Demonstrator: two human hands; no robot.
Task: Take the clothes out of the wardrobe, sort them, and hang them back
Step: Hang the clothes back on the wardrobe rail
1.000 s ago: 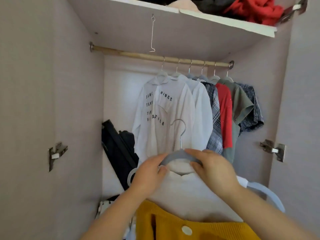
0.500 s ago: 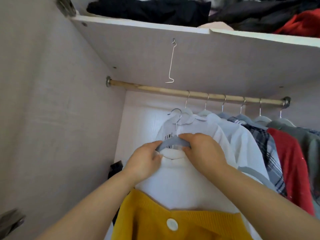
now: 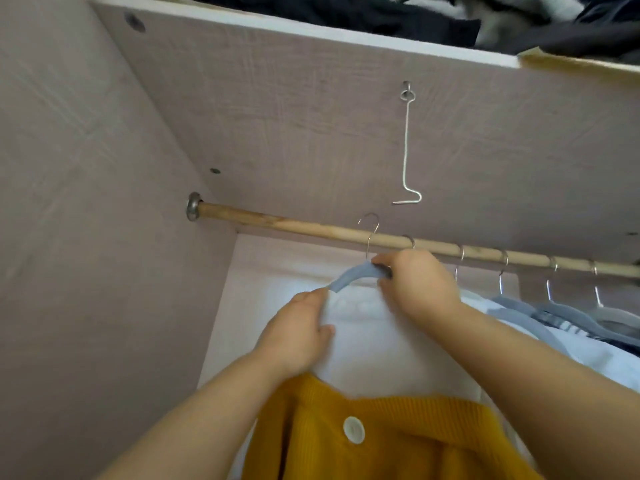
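Hanger ends inside white garment

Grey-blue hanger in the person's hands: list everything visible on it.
The hanger has a grey-blue, matte curved body and a thin silver metal hook. Only its neck and one shoulder show; the rest sits inside the white garment draped on it. It is tilted, up at the wooden rod, hook crossing the rod; whether it is seated cannot be told. The right hand grips the neck; the left hand grips the cloth-covered shoulder.
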